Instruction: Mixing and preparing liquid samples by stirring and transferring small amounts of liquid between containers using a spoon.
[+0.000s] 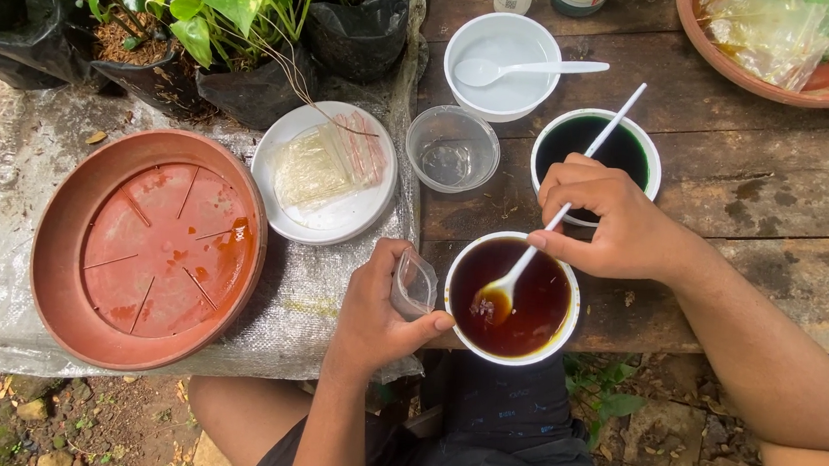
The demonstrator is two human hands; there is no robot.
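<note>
My right hand (611,222) grips a white plastic spoon (551,224) whose bowl dips into dark brown liquid in a white bowl (454,317) at the table's near edge. My left hand (376,314) holds a small clear plastic cup (414,284) tilted just left of that bowl, thumb touching the bowl's rim. Behind my right hand stands a second white bowl (639,139) filled with dark green liquid, partly hidden by my knuckles.
A white bowl with a white spoon (502,67), a clear empty cup (452,148), a white plate with clear packets (325,171), a terracotta saucer (147,247), another saucer holding plastic bags (794,46) and potted plants in black bags (185,18) surround the work spot.
</note>
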